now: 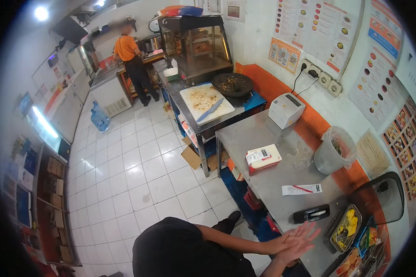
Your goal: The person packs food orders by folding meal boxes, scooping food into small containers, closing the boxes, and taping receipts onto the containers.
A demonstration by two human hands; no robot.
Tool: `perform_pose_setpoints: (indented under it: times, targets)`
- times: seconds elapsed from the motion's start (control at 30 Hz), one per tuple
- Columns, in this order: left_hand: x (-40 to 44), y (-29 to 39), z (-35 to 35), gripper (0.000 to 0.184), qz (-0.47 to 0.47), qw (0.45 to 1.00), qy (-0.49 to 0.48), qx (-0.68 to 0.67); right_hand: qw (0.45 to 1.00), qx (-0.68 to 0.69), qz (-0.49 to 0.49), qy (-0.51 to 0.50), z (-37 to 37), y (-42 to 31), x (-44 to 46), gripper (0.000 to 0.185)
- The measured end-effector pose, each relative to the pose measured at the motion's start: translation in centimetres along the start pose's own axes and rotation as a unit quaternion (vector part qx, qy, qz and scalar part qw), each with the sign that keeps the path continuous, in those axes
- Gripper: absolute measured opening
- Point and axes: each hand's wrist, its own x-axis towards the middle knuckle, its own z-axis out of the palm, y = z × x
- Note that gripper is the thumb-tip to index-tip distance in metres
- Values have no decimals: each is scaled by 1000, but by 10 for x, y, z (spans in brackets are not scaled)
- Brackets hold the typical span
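Observation:
My two hands are together over the near edge of the metal table (245, 138). My right hand (296, 248) lies with its fingers stretched out and the palm showing. Across its wrist and palm rests my left hand (279, 242), its fingers partly hidden against the other hand. Nothing else shows in either hand. Just beyond the fingertips lies a black device (312, 213) with a light strip on top. Right of it stands a clear tray (344, 231) with yellow food. Farther back are a paper slip (291, 189) with a red pen and a white and red box (263, 158).
A white printer (286, 111) and a lined bucket (333, 150) stand by the wall. On the farther table are a cutting board (203, 99) with a blue knife, and a dark pan (232, 84). A person in orange (127, 48) stands at the back, near a water bottle (99, 117).

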Motion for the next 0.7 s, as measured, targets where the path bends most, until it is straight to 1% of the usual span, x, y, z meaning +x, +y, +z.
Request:
perform_pose_setpoints:
  times: [0.03,0.07,0.1,0.13,0.17,0.2,0.23,0.27,0.3,0.33,0.37,0.43,0.47,0.5,0.53,0.57,0.6,0.63,0.67,0.7]
  targets:
    - [-17,8,15,88,-8,995,-49,-86,1000,5,1,2,11,-15,-7,72]
    - [-34,13,25,79,3,997,-31,-72,999,40,-4,-17,21,-30,-15,71]
    - [-44,22,32,79,-2,997,-30,-68,997,75,-9,-35,29,-40,-25,70]
    - [-48,35,34,71,-23,997,-37,-60,995,75,-26,-59,35,-45,-38,70]
    - [-52,50,34,64,-43,997,-43,-51,995,81,-27,-57,42,-47,-48,70]
    - [-57,71,40,52,-74,996,-17,-37,994,92,-42,-51,49,-51,-56,69]
    - [-59,65,43,52,-73,997,-17,-33,992,102,-58,-45,55,-53,-62,69]
    - [-56,55,44,55,-93,992,0,-79,992,105,-59,-47,56,-53,-64,69]
    - [-57,50,46,58,-114,985,17,-126,990,111,-54,-70,53,-50,-65,69]
    - [-63,68,47,55,-140,969,29,-199,988,115,-49,-94,59,-51,-65,69]
    - [-73,86,47,55,-136,970,29,-200,987,115,-48,-98,67,-57,-66,69]
    - [-94,113,45,52,-20,974,-50,-222,985,161,0,-57,100,-69,-67,68]
    - [-96,108,44,49,33,951,-57,-302,985,165,1,-60,101,-65,-67,68]
    - [-99,107,35,49,34,952,-54,-299,979,164,-1,-125,99,-57,-68,69]
    - [-101,106,24,50,33,975,-48,-216,969,161,-2,-189,96,-48,-70,70]
    - [-104,105,15,50,32,990,-42,-133,968,163,2,-191,95,-40,-76,70]
    - [-105,100,13,49,8,986,9,-166,978,109,3,-178,97,-30,-83,70]
    - [-110,100,10,49,10,986,14,-165,985,54,4,-164,97,-21,-90,71]
    - [-115,99,7,50,-2,984,57,-169,975,-61,-36,-212,95,-9,-95,73]
    - [-117,101,3,50,-14,980,99,-174,974,-62,-32,-214,96,-9,-98,73]
